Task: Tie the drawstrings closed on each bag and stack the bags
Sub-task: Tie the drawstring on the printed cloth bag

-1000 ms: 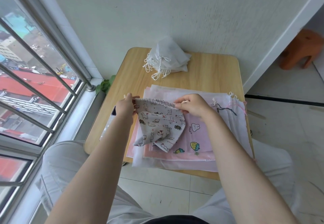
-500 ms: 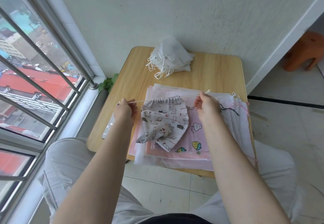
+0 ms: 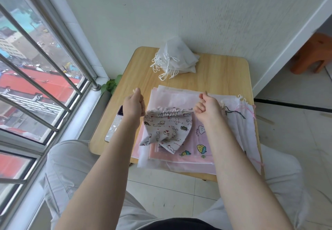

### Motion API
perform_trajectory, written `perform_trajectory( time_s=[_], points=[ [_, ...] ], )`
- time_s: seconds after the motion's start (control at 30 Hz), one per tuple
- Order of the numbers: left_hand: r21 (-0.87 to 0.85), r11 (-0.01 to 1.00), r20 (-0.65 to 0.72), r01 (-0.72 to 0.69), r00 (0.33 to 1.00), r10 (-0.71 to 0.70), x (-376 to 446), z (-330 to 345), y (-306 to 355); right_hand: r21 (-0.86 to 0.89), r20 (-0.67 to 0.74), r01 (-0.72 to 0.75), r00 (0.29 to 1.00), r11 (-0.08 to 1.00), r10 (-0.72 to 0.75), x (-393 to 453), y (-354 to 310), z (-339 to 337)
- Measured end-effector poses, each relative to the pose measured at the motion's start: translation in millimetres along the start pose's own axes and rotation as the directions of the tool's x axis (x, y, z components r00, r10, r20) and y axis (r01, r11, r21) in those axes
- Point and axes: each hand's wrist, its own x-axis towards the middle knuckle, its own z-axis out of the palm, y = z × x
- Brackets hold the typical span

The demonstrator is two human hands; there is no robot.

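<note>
A grey cat-print drawstring bag [image 3: 166,129] hangs between my hands above the table, its mouth gathered into tight pleats. My left hand [image 3: 133,104] grips the cream drawstring on the bag's left side, fist closed. My right hand [image 3: 208,106] grips the string on the right side, also fisted. Under the bag lies a pile of flat pink and white bags [image 3: 194,150]. A heap of tied white bags [image 3: 177,59] with loose white cords sits at the table's far edge.
The small wooden table [image 3: 221,78] stands against a white wall. A phone [image 3: 115,125] lies near its left edge. A barred window is at left, an orange stool [image 3: 312,53] at far right, and my knees are under the table's near edge.
The bag's mouth has gone from spread flat to tightly gathered. My hands first drew the strings outward, then came back in close to the bunched opening and rose a little.
</note>
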Motion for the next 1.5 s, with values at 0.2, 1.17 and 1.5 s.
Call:
perform_trajectory(
  time_s=[0.2, 1.17, 1.5],
  points=[
    [0.419, 0.902, -0.102, -0.108, 0.981, 0.165, -2.9, -9.3, -12.2, -0.62, -0.143, 0.307, 0.861, 0.722, -0.488, 4.4, -6.3, -17.2],
    [0.835, 0.522, 0.226, -0.177, 0.974, -0.033, -4.5, 33.2, 9.7, -0.978, 0.197, 0.207, 0.965, 0.04, -0.176, -11.2, -3.8, 10.0],
    [0.72, 0.643, 0.215, -0.261, 0.965, 0.151, -14.7, 40.8, 5.0, -0.895, 0.408, 0.432, 0.894, 0.109, -0.186, -14.5, 20.5, 18.7]
  ],
)
